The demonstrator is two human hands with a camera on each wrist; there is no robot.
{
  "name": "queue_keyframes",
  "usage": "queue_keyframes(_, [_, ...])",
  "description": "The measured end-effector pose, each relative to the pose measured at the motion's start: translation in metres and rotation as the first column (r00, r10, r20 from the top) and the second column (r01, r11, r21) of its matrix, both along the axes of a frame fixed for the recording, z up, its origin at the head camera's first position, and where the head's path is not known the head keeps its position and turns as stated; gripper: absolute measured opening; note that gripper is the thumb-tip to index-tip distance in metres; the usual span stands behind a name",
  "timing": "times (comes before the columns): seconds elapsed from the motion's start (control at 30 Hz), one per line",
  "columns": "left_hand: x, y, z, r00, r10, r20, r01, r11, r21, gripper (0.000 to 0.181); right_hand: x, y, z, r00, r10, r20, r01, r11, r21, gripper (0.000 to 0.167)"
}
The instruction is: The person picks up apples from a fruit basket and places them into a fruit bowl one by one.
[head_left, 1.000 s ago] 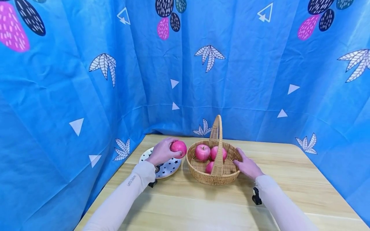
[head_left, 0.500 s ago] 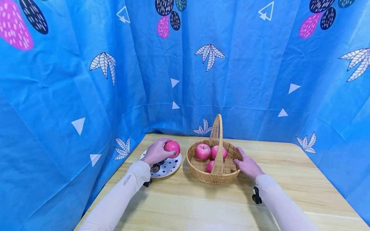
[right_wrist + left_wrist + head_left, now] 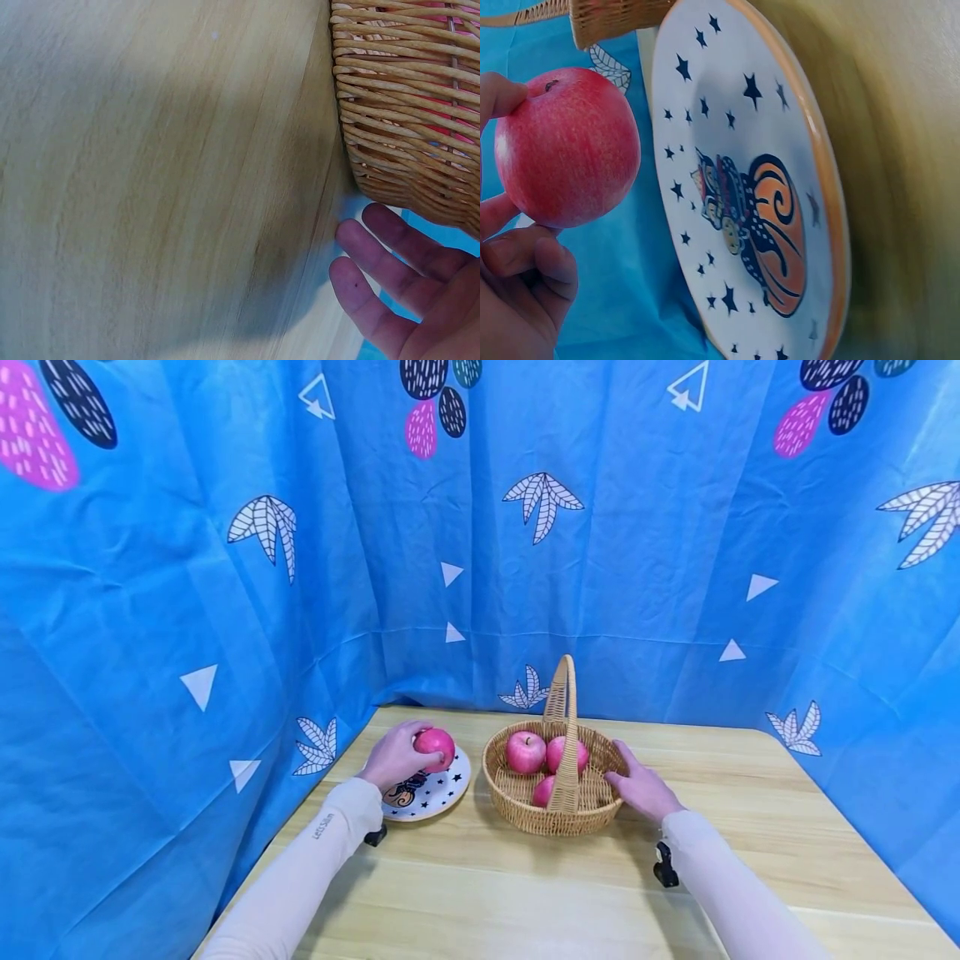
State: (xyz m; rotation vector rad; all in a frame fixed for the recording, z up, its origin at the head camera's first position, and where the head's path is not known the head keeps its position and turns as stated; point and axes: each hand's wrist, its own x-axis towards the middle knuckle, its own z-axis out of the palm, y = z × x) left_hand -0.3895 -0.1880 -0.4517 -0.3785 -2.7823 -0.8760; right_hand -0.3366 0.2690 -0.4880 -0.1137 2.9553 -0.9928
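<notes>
My left hand (image 3: 397,755) grips a red apple (image 3: 434,750) by its sides, over a white plate (image 3: 442,795) with stars and an orange rim. In the left wrist view the apple (image 3: 568,148) hangs apart from the plate (image 3: 727,97), pinched between thumb and fingers. Right of the plate stands a wicker basket (image 3: 551,823) with a tall handle and three apples in it, one partly behind the handle. My right hand (image 3: 645,789) rests at the basket's right rim, thumb and fingers spread; in the right wrist view several fingers (image 3: 379,262) lie beside the basket's wall (image 3: 412,112).
Plate and basket stand on a light wooden table (image 3: 480,902), near its back edge. A blue patterned curtain (image 3: 622,568) hangs behind the table and along both sides.
My left hand has moved left with the apple, from beside the basket's left rim to over the plate. The basket, its apples and my right hand have stayed in place.
</notes>
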Motion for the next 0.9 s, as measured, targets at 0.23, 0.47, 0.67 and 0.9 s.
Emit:
queue_keyframes(0.23, [-0.003, -0.006, -0.008, 0.999, 0.036, 0.02, -0.035, 0.999, -0.024, 0.071, 0.002, -0.001, 0.001, 1.0, -0.003, 0.01, 0.003, 1.0, 0.011, 0.08])
queue_keyframes(0.47, [-0.006, -0.01, -0.01, 0.998, 0.048, 0.04, -0.047, 0.999, -0.019, 0.071, 0.002, -0.001, 0.003, 1.0, -0.007, 0.014, 0.007, 1.0, 0.008, 0.079])
queue_keyframes(0.67, [-0.009, -0.013, -0.012, 0.998, 0.054, 0.039, -0.053, 0.998, -0.019, 0.072, 0.002, 0.0, 0.002, 1.0, -0.003, 0.011, 0.003, 1.0, -0.003, 0.08])
queue_keyframes(0.9, [-0.006, -0.014, -0.016, 0.998, 0.056, 0.039, -0.055, 0.998, -0.015, 0.07, -0.001, 0.001, -0.001, 1.0, 0.005, 0.007, -0.005, 0.999, -0.048, 0.08])
